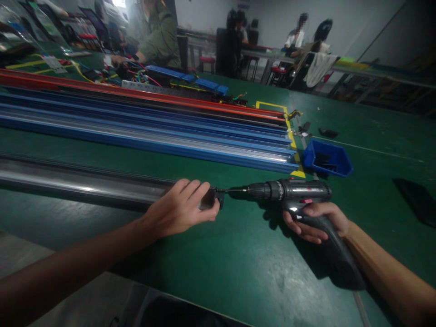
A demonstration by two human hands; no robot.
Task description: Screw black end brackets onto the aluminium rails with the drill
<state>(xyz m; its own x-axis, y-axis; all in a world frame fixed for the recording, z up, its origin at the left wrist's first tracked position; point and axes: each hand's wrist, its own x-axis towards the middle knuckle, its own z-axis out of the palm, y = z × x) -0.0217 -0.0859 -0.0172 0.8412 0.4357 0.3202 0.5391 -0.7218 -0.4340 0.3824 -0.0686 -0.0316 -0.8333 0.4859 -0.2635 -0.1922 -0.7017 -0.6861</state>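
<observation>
A long black metal profile [85, 184] lies along the table at the left. My left hand [182, 204] is closed around its right end, where a small black end cap [219, 198] sits. In my right hand [316, 220] is a black power drill [303, 190], held by its handle and pointing left. Its long thin bit [235, 190] reaches to the end cap; whether a screw is at the tip cannot be made out. A cord leads down from the drill's handle.
Blue profiles [153, 129] and an orange one [143, 94] lie behind, ending near yellow tape [299, 174]. A blue bin [347, 165] with small black parts stands right of them. A dark flat object [415, 200] lies far right. A person in a green jacket [161, 38] sits opposite among wires.
</observation>
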